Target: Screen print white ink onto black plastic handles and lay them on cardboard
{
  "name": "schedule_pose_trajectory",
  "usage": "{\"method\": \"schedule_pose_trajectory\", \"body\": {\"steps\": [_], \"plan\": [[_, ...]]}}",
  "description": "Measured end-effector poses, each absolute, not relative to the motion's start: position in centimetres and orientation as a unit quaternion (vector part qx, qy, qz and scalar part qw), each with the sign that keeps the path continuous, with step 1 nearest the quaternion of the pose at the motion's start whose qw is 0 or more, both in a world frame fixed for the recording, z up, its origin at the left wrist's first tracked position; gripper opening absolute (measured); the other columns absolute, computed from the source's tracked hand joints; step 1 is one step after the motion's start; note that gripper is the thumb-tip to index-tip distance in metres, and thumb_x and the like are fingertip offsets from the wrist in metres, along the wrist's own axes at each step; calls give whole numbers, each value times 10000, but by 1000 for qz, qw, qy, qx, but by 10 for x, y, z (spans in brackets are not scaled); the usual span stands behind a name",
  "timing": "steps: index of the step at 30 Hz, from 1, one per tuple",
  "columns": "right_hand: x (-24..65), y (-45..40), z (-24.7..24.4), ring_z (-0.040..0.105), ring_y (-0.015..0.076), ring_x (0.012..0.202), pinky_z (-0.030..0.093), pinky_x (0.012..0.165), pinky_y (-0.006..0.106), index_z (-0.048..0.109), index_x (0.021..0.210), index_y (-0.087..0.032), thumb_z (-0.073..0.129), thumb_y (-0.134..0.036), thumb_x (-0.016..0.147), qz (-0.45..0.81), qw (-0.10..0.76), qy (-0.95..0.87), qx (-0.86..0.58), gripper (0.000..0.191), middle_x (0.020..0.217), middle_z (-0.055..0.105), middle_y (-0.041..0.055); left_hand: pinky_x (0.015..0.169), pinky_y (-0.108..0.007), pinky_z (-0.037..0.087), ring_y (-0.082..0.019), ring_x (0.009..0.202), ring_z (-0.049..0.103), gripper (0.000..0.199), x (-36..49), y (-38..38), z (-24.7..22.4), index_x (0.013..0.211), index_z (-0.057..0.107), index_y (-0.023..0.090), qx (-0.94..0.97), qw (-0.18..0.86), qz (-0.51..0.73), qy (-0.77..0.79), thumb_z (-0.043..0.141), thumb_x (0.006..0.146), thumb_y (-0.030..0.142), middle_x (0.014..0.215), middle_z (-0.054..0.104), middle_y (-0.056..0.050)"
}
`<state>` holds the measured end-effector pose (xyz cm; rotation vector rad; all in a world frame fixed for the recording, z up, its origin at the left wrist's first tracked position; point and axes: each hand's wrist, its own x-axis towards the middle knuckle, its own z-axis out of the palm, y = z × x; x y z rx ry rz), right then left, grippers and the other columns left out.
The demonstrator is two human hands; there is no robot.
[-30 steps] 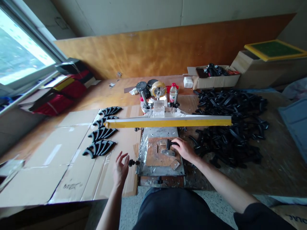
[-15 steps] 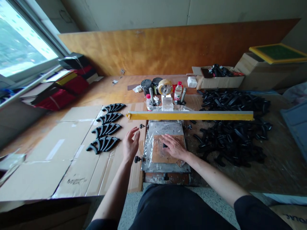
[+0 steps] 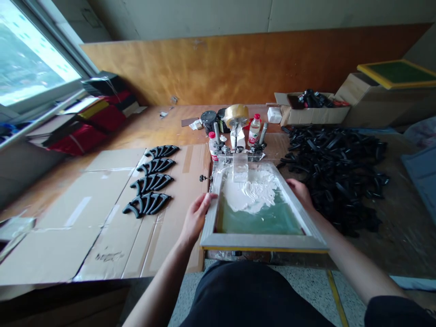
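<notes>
A screen printing frame (image 3: 265, 240) with grey rails lies lowered over the work plate, which it hides. White paste (image 3: 260, 193) is spread over the far part of its green mesh (image 3: 252, 222). At the left rail, my left hand (image 3: 196, 217) is closed with its fingertips on the edge. My right hand (image 3: 301, 194) grips the right rail, some of its fingers hidden beneath. A clamp stand with a hinge bar (image 3: 240, 156) holds the frame's far end. Left of my left hand, black curved plastic parts (image 3: 151, 183) lie in several rows on cardboard (image 3: 116, 245).
A heap of black plastic parts (image 3: 340, 181) lies close beside my right hand. Behind the clamp stand are a tape roll (image 3: 236, 114), two red-capped bottles (image 3: 254, 129) and dark tubs (image 3: 208, 121). An open carton (image 3: 316, 116) stands at the back right. A black knob (image 3: 203, 178) sticks out left of the frame.
The raised frame has swung down flat over the plate. My right hand has moved from the plate to the right rail, and my left hand has closed on the left rail.
</notes>
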<state>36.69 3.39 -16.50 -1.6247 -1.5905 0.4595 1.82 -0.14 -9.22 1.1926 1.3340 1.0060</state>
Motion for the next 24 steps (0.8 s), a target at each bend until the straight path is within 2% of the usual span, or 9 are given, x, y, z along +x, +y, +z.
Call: {"method": "schedule_pose_trajectory", "body": {"steps": [2,4,6,8,12,14,17,19,24], "plan": [[366,54,-153,645,235,842,541,803,441,664,1082,-182,474,-398,892,153,425,-617,-644,345,974,688,102,506,-202,364,-99,554,499,516,14,-10,-125,1117,640,188,494,532,382,572,597,784,581,687,593,24],[341,71,-139,611,246,983,520,869,429,612,1193,-184,599,-387,833,109,431,-664,-601,414,1182,615,121,513,-198,357,-96,552,484,591,14,-12,-155,1276,547,211,501,520,362,589,604,786,538,665,561,45],[304,84,-125,536,270,1134,471,956,429,561,1264,-187,702,-338,769,65,380,-741,-550,537,1304,534,122,518,-202,354,-97,543,472,643,16,-10,-177,1363,472,223,514,490,344,615,585,799,512,640,530,59],[269,92,-117,530,278,1125,458,949,413,593,1193,-178,735,-283,746,52,282,-792,-540,480,1205,592,116,530,-210,364,-105,554,483,629,17,-6,-189,1367,473,225,527,464,323,635,563,811,505,644,531,53],[242,80,-125,608,240,874,469,752,323,650,932,-188,663,-253,811,99,130,-828,-537,138,885,675,69,554,-228,391,-128,603,528,587,15,-2,-196,1338,502,216,544,452,296,642,532,829,508,690,570,28],[247,60,-134,612,218,853,447,720,292,655,899,-190,586,-185,841,103,118,-861,-483,90,883,679,61,571,-237,405,-139,638,550,579,12,-2,-197,1335,504,216,552,451,289,639,521,838,512,719,589,16],[265,30,-139,611,185,858,427,704,262,661,930,-198,496,-49,806,114,104,-917,-367,254,913,683,44,598,-253,423,-151,680,570,569,12,-3,-198,1332,509,225,555,440,285,645,510,846,522,759,610,4],[272,22,-136,611,173,829,418,683,253,662,908,-212,514,-36,770,131,84,-934,-322,269,885,684,23,614,-262,429,-156,693,573,567,12,-4,-198,1331,512,230,555,433,285,651,505,850,529,773,615,1],[264,26,-133,615,175,837,421,686,254,665,853,-219,561,-100,795,120,130,-905,-386,169,858,684,12,602,-258,421,-153,683,566,591,13,-4,-196,1331,505,212,545,449,288,646,517,843,545,765,605,3]]}}
